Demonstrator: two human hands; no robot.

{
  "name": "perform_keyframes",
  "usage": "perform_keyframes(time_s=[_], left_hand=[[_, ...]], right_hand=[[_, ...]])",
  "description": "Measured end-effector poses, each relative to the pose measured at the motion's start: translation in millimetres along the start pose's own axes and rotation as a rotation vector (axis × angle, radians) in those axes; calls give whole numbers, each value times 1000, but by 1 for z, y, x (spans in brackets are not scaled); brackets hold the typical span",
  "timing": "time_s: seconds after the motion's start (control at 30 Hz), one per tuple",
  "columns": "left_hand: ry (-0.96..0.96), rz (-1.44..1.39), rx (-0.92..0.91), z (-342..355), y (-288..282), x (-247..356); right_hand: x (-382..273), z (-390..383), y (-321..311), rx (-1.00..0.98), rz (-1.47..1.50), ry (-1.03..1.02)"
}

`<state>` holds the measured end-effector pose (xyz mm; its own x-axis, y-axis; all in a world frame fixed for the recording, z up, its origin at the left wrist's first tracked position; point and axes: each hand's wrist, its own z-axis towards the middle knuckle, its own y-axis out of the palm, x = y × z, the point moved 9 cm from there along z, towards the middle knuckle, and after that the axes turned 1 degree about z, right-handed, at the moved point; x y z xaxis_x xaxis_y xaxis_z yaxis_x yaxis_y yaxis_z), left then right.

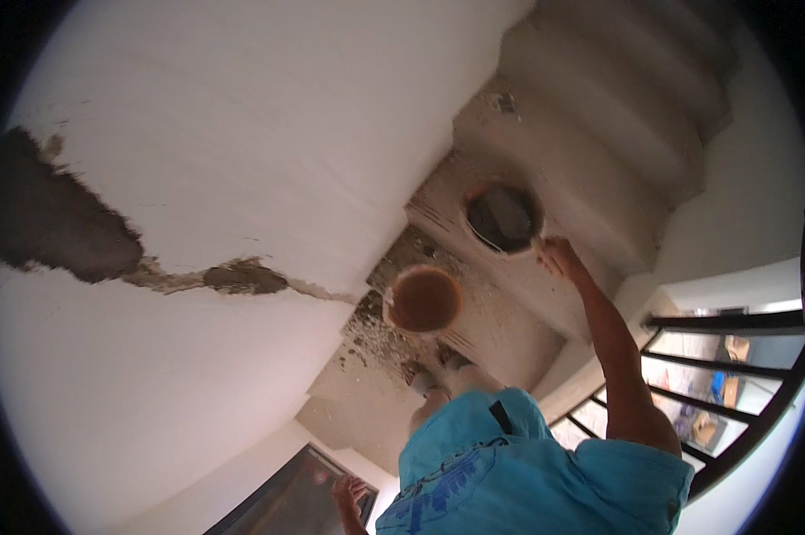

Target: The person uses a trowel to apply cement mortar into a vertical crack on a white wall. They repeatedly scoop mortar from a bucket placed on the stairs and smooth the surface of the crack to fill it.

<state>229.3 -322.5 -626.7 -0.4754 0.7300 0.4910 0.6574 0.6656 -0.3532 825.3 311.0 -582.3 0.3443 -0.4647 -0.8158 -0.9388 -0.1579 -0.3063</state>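
Note:
My right hand (554, 254) is at the right rim of a round container (500, 217) with dark grey contents, on a step. Its fingers are curled round something small and pale that I cannot make out. Lower down, another round container (423, 299) full of brown, cloudy liquid stands beside scattered debris. My left hand (349, 490) hangs low near the bottom edge, fingers loosely bent and apart, with nothing visible in it. My sandalled feet are just below the brown container.
Concrete stairs (616, 107) climb to the upper right, with a small object (502, 102) on one step. The white wall (224, 134) on the left has cracked, broken plaster (63, 214). A dark railing (723, 321) curves along the right, and a dark panel (277, 499) sits at lower left.

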Motion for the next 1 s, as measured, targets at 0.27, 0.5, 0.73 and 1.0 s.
perform_keyframes(time_s=[0.27, 0.5, 0.73, 1.0], left_hand=[[676, -4, -8, -6, 38, 227], [1303, -48, 298, -153, 14, 450], [1780, -27, 841, -304, -29, 567], [1906, -5, 1490, -388, -76, 620]], right_hand=[[20, -39, 51, -211, 506, -99], [32, -30, 103, -133, 910, 23], [-30, -57, 134, -118, 995, -69], [-177, -143, 152, -81, 790, -518]])
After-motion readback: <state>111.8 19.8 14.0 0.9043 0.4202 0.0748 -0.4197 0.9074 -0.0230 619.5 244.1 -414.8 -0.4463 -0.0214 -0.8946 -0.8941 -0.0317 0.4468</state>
